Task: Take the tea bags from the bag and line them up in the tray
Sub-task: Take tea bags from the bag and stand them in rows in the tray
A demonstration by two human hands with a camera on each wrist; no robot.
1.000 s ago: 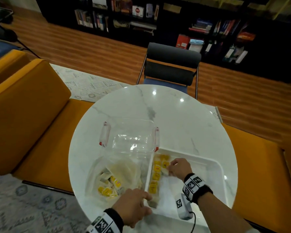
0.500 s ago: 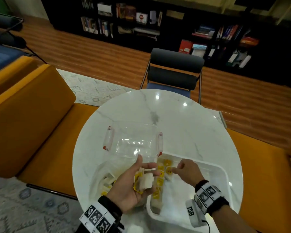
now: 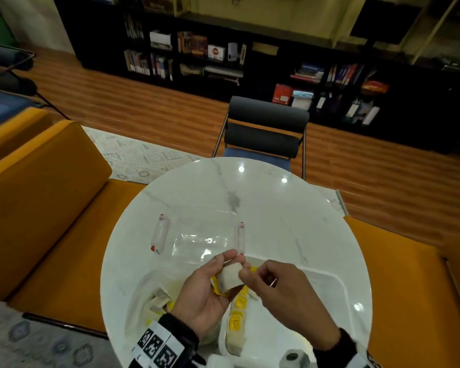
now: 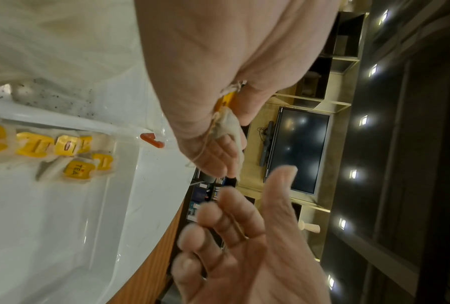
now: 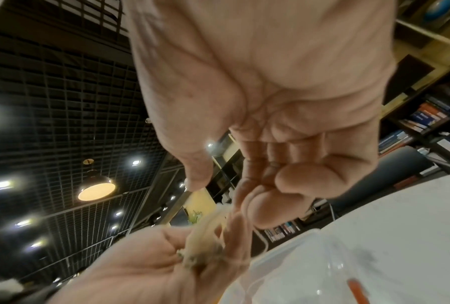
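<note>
Tea bags (image 3: 229, 280) sit pinched in our left hand (image 3: 202, 296) above the tray (image 3: 337, 285); soft, light, likely tearable paper, so our right hand (image 3: 282, 290), fingers curled at one's edge, should lift by the body

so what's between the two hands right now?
A tea bag, shown in the head view: it lies on the left hand fingers, and the right hand fingertips meet it from the other side.
</note>
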